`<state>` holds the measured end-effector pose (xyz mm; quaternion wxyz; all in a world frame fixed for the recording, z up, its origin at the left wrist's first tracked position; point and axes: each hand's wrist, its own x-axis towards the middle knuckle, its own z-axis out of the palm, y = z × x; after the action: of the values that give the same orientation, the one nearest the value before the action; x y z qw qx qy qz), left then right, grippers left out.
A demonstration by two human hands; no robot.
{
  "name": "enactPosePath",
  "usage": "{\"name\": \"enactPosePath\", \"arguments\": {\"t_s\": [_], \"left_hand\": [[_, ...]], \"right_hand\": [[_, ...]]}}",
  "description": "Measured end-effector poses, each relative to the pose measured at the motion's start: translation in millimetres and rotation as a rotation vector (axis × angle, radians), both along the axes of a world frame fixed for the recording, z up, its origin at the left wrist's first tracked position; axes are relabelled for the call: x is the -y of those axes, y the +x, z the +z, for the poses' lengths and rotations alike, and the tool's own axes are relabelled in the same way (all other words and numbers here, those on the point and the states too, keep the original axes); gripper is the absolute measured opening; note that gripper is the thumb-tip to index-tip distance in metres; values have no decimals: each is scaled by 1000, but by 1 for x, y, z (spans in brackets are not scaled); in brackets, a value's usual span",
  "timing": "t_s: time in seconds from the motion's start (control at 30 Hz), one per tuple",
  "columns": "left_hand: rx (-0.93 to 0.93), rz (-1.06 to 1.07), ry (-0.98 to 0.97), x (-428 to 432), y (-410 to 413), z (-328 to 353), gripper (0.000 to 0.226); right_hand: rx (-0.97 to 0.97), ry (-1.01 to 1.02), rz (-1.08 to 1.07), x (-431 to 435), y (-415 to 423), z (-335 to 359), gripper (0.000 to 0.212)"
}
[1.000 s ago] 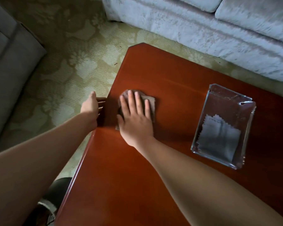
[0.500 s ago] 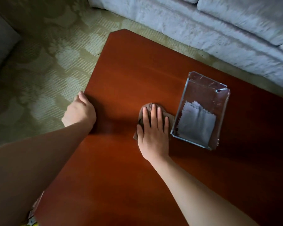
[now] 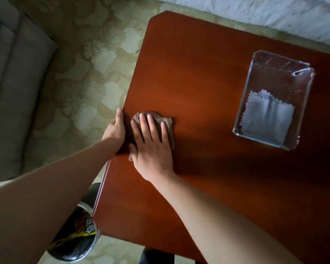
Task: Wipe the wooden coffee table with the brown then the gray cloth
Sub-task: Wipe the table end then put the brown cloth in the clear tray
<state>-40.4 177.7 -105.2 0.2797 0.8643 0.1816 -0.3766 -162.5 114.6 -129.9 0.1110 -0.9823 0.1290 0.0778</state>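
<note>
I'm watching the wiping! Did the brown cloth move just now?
Yes. The brown cloth under the right hand slid left, away from the glass tray, to the left edge of the table.

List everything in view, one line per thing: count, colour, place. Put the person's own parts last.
coffee table: one, reddish-brown wood, fills centre and right
brown cloth: one, brown, near the table's left edge, under the right hand
clear tray: one, transparent, on the table at right
gray cloth: one, gray, lying in the tray's near half
carpet: one, pale green with a floral pattern, left of the table
sofa: one, light gray, top right
gray seat: one, gray, far left
round container: one, dark with yellow print, on the floor at bottom left
left hand: one, at the table's left edge, thumb on top, fingers hidden
right hand: one, flat on the brown cloth
</note>
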Motion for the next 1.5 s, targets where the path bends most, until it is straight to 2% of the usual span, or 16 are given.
{"name": "enactPosePath", "arguments": {"t_s": [0.1,0.17,0.3,0.4,0.53,0.6,0.73,0.8,0.9,1.0,1.17,1.33,1.5], "left_hand": [[-27,78,40,-16,-13,-4,95],[38,102,89,-19,-22,-8,95],[295,29,251,-17,-35,-15,76],[469,-12,177,-21,-38,-22,57],[675,-66,127,-32,-48,-25,45],[753,-201,127,-29,-61,-15,42],[889,-500,-6,-3,-101,10,27],[858,-572,-66,21,-122,19,29],[616,-569,-87,59,-144,22,44],[458,-510,-83,84,-154,20,52],[465,-448,-7,99,-157,18,38],[473,-453,-51,104,-157,20,14],[422,-384,-146,117,-151,43,9]], "right_hand": [[9,2,138,10,-24,0,65],[18,12,121,29,-53,1,63],[-65,-114,-162,83,-133,1,64],[-90,-130,-126,100,-176,2,64],[-91,-120,-136,92,-157,2,65],[-64,-57,-118,91,-140,7,64],[131,302,-181,102,-124,24,59],[287,330,-324,113,-130,33,53],[395,279,-607,128,-151,34,47],[297,374,-756,139,-167,33,48],[178,538,-907,145,-149,36,46],[86,515,-885,141,-125,26,21],[262,614,-796,150,-146,44,11]]}}
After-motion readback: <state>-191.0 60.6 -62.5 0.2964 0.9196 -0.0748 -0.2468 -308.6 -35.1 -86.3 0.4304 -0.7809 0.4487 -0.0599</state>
